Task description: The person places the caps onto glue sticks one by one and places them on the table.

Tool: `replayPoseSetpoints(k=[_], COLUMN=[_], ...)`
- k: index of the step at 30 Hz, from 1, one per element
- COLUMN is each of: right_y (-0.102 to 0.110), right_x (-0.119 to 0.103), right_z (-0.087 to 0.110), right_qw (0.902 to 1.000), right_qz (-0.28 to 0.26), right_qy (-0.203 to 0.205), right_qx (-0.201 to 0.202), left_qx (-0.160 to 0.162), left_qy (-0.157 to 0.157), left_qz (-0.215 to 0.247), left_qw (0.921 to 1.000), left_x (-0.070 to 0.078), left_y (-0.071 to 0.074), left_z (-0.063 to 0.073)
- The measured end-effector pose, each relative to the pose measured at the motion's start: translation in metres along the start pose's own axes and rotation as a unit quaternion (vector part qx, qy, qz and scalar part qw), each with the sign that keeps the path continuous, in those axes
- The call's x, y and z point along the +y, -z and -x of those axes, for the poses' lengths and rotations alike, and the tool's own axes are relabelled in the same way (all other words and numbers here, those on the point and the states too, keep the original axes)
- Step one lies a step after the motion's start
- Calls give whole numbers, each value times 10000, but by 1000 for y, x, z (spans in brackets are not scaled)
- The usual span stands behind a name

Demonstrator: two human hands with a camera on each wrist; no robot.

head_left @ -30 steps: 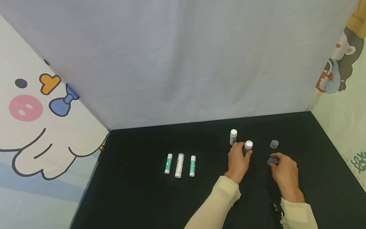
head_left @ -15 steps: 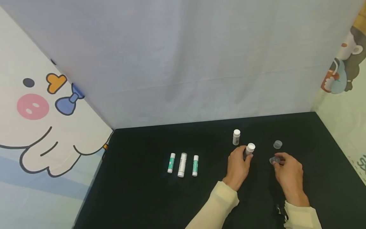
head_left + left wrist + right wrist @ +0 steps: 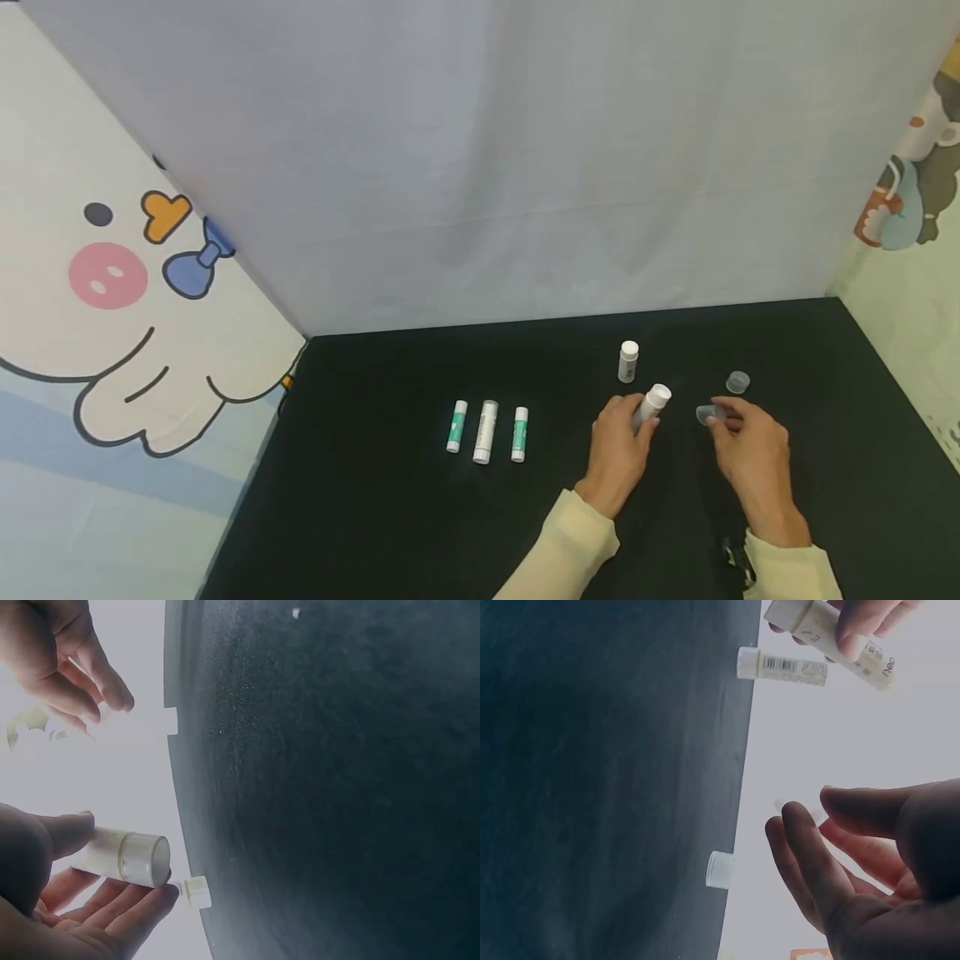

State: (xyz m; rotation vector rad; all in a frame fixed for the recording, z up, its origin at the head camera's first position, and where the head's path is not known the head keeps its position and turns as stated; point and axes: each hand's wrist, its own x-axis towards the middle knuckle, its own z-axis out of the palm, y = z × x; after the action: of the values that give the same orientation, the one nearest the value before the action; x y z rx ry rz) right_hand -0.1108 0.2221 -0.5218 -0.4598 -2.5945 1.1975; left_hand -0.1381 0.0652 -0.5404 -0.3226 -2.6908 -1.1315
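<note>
My left hand (image 3: 618,450) grips a white glue stick (image 3: 651,404) between thumb and fingers. It leans to the right, its white round end up; lettering shows on its side in the right wrist view. Behind it a second white glue stick (image 3: 628,362) stands upright, a barcode on its label (image 3: 784,666). To the right, my right hand (image 3: 753,454) pinches a small clear cap (image 3: 707,414), mostly covered by fingertips in the right wrist view. The two hands are apart, the cap facing the held glue stick. Another clear cap (image 3: 738,382) rests on the table beyond the right hand.
Left of the hands, two green-and-white glue sticks (image 3: 457,427) flank a larger white one (image 3: 485,432) in a row. The black tabletop (image 3: 375,517) meets a pale cloth backdrop (image 3: 570,167) behind, with printed cartoon panels at both sides.
The glue stick in my left hand has tipped further to the right. My right hand has turned the clear cap and brought it slightly toward the glue stick. The head view has shifted a little.
</note>
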Motion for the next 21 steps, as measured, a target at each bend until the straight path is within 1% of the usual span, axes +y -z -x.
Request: replayPoseSetpoints(k=[3, 7, 13, 16, 21], right_y=[-2, -5, -8, -10, -13], right_x=[-5, -12, -18, -20, -26], right_z=[1, 4, 8, 9, 9], right_qw=[10000, 9998, 9992, 9987, 9977], right_qz=[-40, -107, -169, -203, -297], right_qy=[7, 124, 330, 397, 535], right_qx=[-76, -124, -152, -253, -301], left_qx=[-34, -57, 118, 91, 81], left_qy=[24, 66, 4, 142, 245], left_qz=[21, 13, -50, 3, 17], left_qw=[10000, 10000, 9999, 9999, 9997], left_x=[-1, -4, -10, -12, -15], left_y=[5, 12, 18, 20, 25], left_z=[4, 10, 16, 18, 19])
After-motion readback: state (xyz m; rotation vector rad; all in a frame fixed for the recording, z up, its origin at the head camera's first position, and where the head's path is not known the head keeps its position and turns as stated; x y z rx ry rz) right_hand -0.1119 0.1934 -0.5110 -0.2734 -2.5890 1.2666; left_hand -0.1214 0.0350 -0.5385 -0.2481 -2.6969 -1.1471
